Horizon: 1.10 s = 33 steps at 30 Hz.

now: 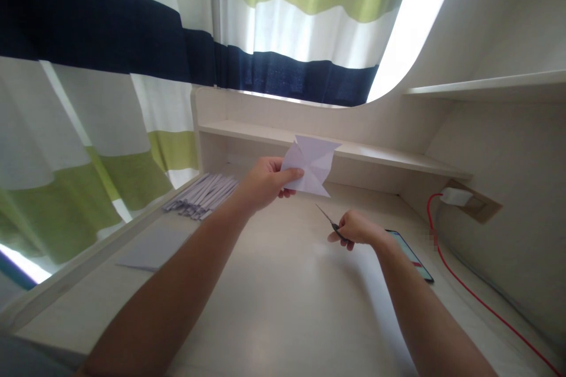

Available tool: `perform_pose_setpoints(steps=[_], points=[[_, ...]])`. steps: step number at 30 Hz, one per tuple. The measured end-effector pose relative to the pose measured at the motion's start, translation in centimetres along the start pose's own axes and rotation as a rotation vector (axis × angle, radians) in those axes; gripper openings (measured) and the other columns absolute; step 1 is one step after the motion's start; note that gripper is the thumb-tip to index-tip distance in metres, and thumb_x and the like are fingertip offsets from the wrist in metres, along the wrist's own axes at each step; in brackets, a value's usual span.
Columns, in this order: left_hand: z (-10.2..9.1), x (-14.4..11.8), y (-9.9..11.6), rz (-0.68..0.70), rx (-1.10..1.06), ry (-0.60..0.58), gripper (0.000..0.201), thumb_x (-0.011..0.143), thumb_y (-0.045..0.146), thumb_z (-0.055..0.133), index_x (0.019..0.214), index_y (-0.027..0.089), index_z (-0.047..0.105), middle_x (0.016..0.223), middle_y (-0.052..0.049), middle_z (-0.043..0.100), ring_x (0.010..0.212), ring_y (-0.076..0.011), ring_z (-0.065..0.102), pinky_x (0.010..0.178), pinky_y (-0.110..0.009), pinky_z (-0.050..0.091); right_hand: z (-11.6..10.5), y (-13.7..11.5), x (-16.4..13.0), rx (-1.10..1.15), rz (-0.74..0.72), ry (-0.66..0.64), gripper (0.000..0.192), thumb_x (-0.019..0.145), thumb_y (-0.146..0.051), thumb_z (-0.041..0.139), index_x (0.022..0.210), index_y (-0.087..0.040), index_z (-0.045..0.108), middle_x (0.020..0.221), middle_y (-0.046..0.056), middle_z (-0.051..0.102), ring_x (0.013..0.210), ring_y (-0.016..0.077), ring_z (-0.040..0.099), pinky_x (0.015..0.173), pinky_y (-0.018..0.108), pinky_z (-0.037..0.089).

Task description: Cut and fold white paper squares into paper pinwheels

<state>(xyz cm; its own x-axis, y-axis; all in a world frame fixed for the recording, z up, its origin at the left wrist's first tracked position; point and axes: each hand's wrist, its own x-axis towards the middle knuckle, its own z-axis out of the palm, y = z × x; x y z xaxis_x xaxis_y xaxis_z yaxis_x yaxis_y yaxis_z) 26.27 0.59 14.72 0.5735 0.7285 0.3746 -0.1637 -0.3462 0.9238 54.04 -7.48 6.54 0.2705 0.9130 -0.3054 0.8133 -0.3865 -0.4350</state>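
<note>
Notched white paper (316, 159) is held up above the table (274, 294), seen against the front edge of a low shelf (380, 156). The table is pale and smooth, with a raised edge along its left side; striped curtains (283, 29) in green, white and navy hang behind, with light showing through. At the left lie a bundle of paper strips (201, 195) and flat white paper sheets (152, 245). On the right, a phone (409, 253) lies partly behind the forearm, near a red cable (481, 303) running from a white plug (455, 196) at the wall.

The notched paper's pointed corners flare outward, two toward the right; it shows no clear long axis. Fingers of the left hand (269, 182) pinch its left side, thumb on the near face. The right hand (354, 228) has its fingers curled around the scissors (328, 218), whose long axis slants, blades pointing up and leftward.
</note>
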Motion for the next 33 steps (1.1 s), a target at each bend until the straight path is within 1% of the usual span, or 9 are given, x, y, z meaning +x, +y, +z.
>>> perform_pose_setpoints(steps=[5,9,11,15,18,21,26,30,33], points=[[0.1,-0.1,0.1,0.004,0.015,-0.045,0.027,0.078,0.040,0.077,0.074,0.013,0.072,0.057,-0.002,0.065,0.051,-0.0106,0.056,0.050,-0.022,0.041,0.9,0.9,1.5,-0.040,0.075,-0.043,0.028,0.071,-0.034,0.087,0.059,-0.013,0.073,0.077,0.014,0.081,0.065,0.0202,0.076,0.057,0.025,0.052],[0.1,-0.3,0.2,-0.001,0.021,-0.062,0.026,0.078,0.038,0.076,0.075,0.013,0.072,0.059,-0.002,0.066,0.052,-0.0105,0.057,0.051,-0.021,0.042,1.2,1.5,2.1,-0.071,0.129,-0.003,0.035,0.080,-0.041,0.080,0.061,-0.013,0.071,0.077,0.015,0.081,0.060,0.0201,0.075,0.051,0.025,0.049],[0.3,-0.5,0.4,0.005,0.017,-0.082,0.025,0.078,0.038,0.076,0.076,0.013,0.073,0.059,-0.003,0.066,0.053,-0.0106,0.058,0.051,-0.021,0.043,1.3,1.7,2.3,-0.082,0.134,0.016,0.035,0.083,-0.041,0.077,0.064,-0.012,0.071,0.078,0.015,0.081,0.059,0.0202,0.076,0.050,0.026,0.048],[0.4,-0.9,1.1,0.004,0.016,-0.108,0.025,0.077,0.037,0.077,0.077,0.012,0.074,0.060,-0.003,0.067,0.053,-0.0113,0.059,0.052,-0.022,0.045,1.3,1.8,2.1,-0.108,0.108,-0.035,0.022,0.076,-0.030,0.081,0.064,-0.013,0.073,0.080,0.013,0.082,0.062,0.0207,0.077,0.053,0.025,0.050],[0.5,-0.9,1.2,-0.002,0.017,-0.104,0.025,0.077,0.037,0.077,0.078,0.012,0.074,0.060,-0.003,0.067,0.053,-0.0113,0.060,0.052,-0.022,0.045,1.2,1.7,1.9,-0.126,0.084,-0.045,0.024,0.079,-0.028,0.076,0.061,-0.013,0.072,0.073,0.012,0.080,0.061,0.0204,0.076,0.056,0.025,0.049],[0.4,-0.8,1.0,-0.001,0.017,-0.102,0.025,0.077,0.037,0.077,0.077,0.012,0.074,0.060,-0.003,0.067,0.053,-0.0109,0.059,0.052,-0.022,0.045,1.0,1.6,1.8,-0.140,0.067,0.002,0.026,0.083,-0.026,0.070,0.061,-0.014,0.071,0.067,0.012,0.078,0.061,0.0208,0.075,0.055,0.025,0.047],[0.2,-0.6,0.5,0.008,0.032,-0.107,0.026,0.078,0.038,0.077,0.077,0.013,0.074,0.061,-0.003,0.068,0.053,-0.0111,0.060,0.052,-0.022,0.046,0.8,1.1,2.0,-0.141,0.023,0.126,0.016,0.083,-0.024,0.067,0.072,-0.015,0.074,0.068,0.009,0.079,0.064,0.0188,0.075,0.054,0.024,0.043],[0.2,-0.6,0.4,0.016,0.036,-0.108,0.026,0.079,0.039,0.077,0.076,0.013,0.073,0.060,-0.003,0.067,0.053,-0.0110,0.059,0.051,-0.022,0.045,0.7,0.2,1.6,-0.148,0.009,0.189,0.021,0.088,-0.027,0.062,0.076,-0.015,0.074,0.062,0.008,0.075,0.058,0.0173,0.072,0.053,0.024,0.040],[0.2,-0.5,0.2,0.010,0.038,-0.106,0.026,0.079,0.039,0.076,0.077,0.013,0.073,0.060,-0.003,0.067,0.053,-0.0112,0.059,0.052,-0.022,0.045,0.5,-0.5,1.0,-0.183,-0.030,0.232,0.022,0.091,-0.027,0.061,0.075,-0.015,0.073,0.064,0.008,0.075,0.057,0.0172,0.069,0.053,0.025,0.038]])
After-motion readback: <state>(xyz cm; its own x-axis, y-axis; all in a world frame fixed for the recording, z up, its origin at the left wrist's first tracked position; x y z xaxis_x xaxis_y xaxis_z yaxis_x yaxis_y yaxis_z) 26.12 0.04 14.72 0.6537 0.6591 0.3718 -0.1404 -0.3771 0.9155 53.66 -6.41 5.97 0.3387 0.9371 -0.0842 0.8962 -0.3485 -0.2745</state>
